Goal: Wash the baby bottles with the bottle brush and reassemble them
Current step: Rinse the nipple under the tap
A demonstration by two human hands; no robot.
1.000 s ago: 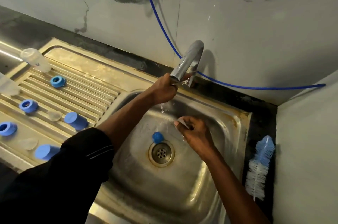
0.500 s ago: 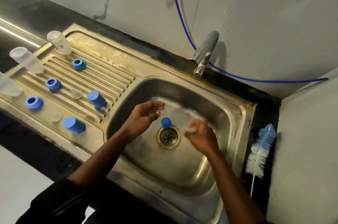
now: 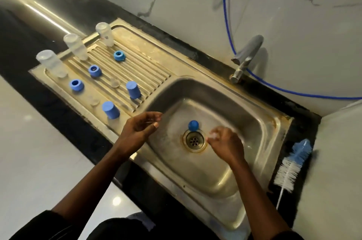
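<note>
Steel sink (image 3: 260, 122) at centre frame, basin holding a blue cap (image 3: 193, 125) just above the drain (image 3: 195, 140), touching its rim. Right hand (image 3: 225, 144) low in the basin, right of the drain, grip pinched on a small pale piece (image 3: 212, 137); too blurred to say what. Left hand (image 3: 140, 129) over the basin's left edge, fingers loosely curled, grip released, nothing in it.

On the ribbed drainboard (image 3: 154, 67), upper left of the frame: three clear bottles (image 3: 75, 46) standing upside down in a row along its far-left edge. Three blue collar rings (image 3: 95, 71) beside them in a parallel row, well apart from one another. Two blue caps (image 3: 133, 90) upright nearer the basin. Two clear teats (image 3: 115, 83) lying between rings and caps, hard to make out against the metal.

Bottle brush (image 3: 293, 163) at right of frame, lying on the dark bench (image 3: 301, 122) just beside the sink's right rim, blue bristles uppermost, white below, thin handle pointing down-frame.

Tap (image 3: 246, 55) at the sink's back edge, no water visible. Blue hose (image 3: 228, 24) down the marble-veined wall (image 3: 293, 24) behind it and off to the right. Pale glossy floor (image 3: 29, 151) at lower left.
</note>
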